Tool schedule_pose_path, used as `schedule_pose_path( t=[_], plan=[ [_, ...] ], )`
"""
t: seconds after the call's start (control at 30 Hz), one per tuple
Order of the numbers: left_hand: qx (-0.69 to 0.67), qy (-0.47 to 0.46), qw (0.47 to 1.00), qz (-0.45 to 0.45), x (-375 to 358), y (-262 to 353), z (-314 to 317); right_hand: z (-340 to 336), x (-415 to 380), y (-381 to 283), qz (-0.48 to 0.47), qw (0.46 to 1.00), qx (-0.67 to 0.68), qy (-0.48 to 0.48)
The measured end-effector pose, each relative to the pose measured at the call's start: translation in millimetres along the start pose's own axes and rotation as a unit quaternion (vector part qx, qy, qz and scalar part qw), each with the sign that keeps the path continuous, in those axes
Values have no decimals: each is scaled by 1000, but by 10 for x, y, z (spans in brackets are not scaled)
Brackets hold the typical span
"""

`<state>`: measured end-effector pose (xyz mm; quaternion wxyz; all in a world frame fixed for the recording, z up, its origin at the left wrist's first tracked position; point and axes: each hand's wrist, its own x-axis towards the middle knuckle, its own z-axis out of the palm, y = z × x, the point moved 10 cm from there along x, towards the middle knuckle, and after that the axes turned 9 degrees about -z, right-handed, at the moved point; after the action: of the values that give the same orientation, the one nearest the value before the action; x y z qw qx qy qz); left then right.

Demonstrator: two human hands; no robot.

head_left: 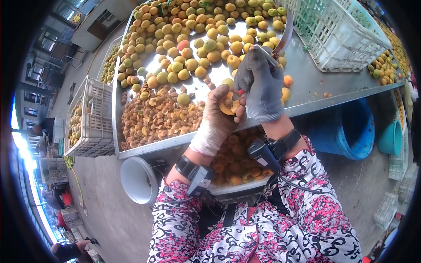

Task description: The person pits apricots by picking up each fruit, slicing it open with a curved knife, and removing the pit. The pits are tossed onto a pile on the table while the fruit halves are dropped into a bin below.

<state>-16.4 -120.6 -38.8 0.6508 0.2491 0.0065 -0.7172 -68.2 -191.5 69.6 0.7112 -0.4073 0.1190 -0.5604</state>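
Note:
My left hand point(221, 110), in a dirty, pale wrist covering, holds a cut apricot point(230, 104) with its orange inside facing up. Right beside it, my right hand point(262, 85) wears a dark grey glove and is wrapped round a tool with a curved metal blade point(287, 34) that points up and away. A small red part of the tool shows near the apricot. Both hands are over the front edge of the metal table point(307, 100). Beyond them lie whole yellow-green apricots point(188, 52); a heap of pits point(160, 118) lies to the left.
A white crate point(337, 37) stands on the table at the right. Below are a blue barrel point(355, 131), a teal bucket point(390, 138) and a white bucket point(136, 179). Halved apricots point(237, 162) fill a container under my hands. Another crate point(92, 118) stands left.

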Motion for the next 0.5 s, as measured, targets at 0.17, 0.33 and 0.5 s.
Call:
schedule_pose_path(
  t=[0.17,0.33,0.5],
  plan=[
    [27,-18,999,24,-2,20,-23,47,-64,-29,-49,997,-51,8],
    [124,22,980,156,-156,108,-41,-36,-37,119,-11,1000,5,18],
    [112,-77,986,97,-27,49,-157,-109,-14,350,59,995,59,53]
  ],
)
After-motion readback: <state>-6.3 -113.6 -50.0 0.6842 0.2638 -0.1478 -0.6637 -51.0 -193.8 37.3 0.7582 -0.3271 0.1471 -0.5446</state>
